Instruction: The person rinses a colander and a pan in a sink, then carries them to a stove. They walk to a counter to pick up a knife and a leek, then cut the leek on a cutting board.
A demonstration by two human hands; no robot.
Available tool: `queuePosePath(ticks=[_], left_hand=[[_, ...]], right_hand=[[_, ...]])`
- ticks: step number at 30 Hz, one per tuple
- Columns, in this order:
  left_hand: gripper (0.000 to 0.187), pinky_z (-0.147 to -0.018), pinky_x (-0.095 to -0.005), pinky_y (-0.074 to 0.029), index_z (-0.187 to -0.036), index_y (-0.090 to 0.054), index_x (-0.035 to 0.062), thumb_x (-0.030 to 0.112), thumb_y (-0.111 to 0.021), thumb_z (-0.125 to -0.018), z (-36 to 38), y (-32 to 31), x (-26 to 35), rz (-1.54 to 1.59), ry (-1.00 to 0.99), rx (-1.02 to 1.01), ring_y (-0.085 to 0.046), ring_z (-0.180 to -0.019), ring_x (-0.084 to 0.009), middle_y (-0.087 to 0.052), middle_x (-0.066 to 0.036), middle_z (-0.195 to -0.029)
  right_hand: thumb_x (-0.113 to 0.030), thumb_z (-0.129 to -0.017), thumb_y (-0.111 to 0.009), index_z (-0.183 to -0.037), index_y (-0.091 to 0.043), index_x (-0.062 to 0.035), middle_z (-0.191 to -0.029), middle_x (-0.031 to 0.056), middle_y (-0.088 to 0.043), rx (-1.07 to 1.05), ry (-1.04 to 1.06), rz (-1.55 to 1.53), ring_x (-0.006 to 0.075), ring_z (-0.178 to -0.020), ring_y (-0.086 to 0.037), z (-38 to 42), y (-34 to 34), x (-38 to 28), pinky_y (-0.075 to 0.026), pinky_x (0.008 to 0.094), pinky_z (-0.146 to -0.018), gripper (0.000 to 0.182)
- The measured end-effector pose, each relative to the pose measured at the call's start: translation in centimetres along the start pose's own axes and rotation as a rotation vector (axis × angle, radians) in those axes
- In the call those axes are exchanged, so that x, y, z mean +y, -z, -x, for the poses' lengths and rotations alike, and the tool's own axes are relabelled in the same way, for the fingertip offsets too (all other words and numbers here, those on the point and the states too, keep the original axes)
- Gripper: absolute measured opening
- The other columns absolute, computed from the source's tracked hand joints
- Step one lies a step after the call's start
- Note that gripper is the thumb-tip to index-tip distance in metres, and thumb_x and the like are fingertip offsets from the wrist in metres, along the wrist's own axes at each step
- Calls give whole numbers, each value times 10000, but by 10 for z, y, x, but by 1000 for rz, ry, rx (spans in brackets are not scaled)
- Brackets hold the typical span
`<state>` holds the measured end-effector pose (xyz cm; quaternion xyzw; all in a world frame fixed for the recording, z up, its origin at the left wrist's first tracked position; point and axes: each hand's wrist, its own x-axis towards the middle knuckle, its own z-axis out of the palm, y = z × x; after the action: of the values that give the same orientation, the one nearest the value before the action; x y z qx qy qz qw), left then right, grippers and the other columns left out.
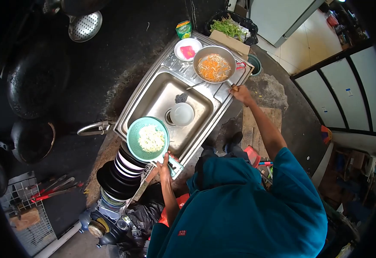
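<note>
The step seems to be steadying two vessels: the left hand is closed on the handle of the colander, which lies ahead of it over the sink corner. The right hand grasps the handle of the pan, which is beyond it on the draining side; any move would call for keeping both level.

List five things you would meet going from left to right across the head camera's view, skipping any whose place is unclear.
Large dark wok, curved tap, green colander of pale shreds, grey pan of orange and white shreds, pale panels.
</note>
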<state>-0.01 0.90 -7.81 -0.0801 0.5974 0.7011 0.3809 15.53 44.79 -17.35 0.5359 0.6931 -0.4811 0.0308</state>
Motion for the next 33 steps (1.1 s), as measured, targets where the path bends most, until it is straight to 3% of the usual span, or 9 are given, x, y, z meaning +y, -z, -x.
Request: queuePosePath(ticks=[2,6,10,15,17,20,26,30,33], left_hand=[[221,-581,-342,-503,-961,-550,-15,190,-609,-903,-1,-11,-4,-27,-1,23,-570,-622,-201,-565,-87,-728],[217,-605,-352,-530,-979,-543,-21,184,-578,-918,-2,-35,-9,4,-31,-11,-598,-642,-208,-572,-88,-738],[249,-613,-345,-528,-981,-547,-28,213,-572,-922,4,-49,-14,3,-30,35,-617,-653,-208,-591,-90,-750],[247,-621,-319,-518,-986,-554,-28,212,-561,-927,14,-48,-9,7,-82,8,-618,-651,-197,-603,-87,-757],[252,-609,-313,-510,-999,-551,-31,211,-558,-930,24,-49,-5,10,-65,40,-617,-651,-196,-605,-90,-761],[243,-601,-314,-508,-990,-559,-30,205,-560,-928,33,-34,-18,55,-85,23,-615,-643,-199,-607,-92,-756],[234,-591,-332,-520,-978,-574,-36,187,-591,-909,47,-30,-25,19,-59,78,-613,-624,-207,-611,-98,-737],[239,-605,-330,-509,-965,-573,-28,204,-594,-908,41,-26,-25,36,-23,-18,-601,-617,-202,-607,-94,-736],[242,-617,-317,-490,-965,-575,-21,211,-602,-904,27,-11,-35,-69,13,-60,-594,-624,-196,-605,-89,-746]], right_hand=[[-364,-784,-670,-814,-639,-21,-742,176,-658,236,174,112,338,-713,-649,0,-12,5,-484,404,-640,346],[-342,-794,-649,-878,-622,-29,-816,209,-646,141,149,86,413,-790,-609,6,-12,3,-473,428,-694,325],[-431,-790,-671,-817,-591,-33,-661,121,-611,8,453,103,317,-647,-613,-8,-7,14,-473,439,-653,407],[-407,-794,-650,-1129,-524,-6,-1036,173,-600,190,243,254,335,-1002,-571,18,4,-23,-437,423,-826,537],[-402,-796,-652,-1246,-417,-30,-1162,189,-503,672,449,204,346,-1108,-483,46,4,-65,-368,450,-908,629],[-439,-782,-656,-1264,-405,-31,-1167,187,-474,559,753,35,349,-1150,-436,55,-16,-114,-321,482,-937,680],[-573,-701,-685,-1212,-464,-1,-1101,188,-523,946,121,368,361,-1122,-462,15,-5,-67,-332,492,-945,798],[-537,-757,-682,-864,-613,-13,-730,58,-615,-172,-40,-271,202,-644,-588,8,25,-34,-477,352,-607,539],[-380,-774,-690,-861,-632,26,-780,186,-658,0,109,-171,342,-765,-654,3,-11,-10,-497,413,-705,419]])
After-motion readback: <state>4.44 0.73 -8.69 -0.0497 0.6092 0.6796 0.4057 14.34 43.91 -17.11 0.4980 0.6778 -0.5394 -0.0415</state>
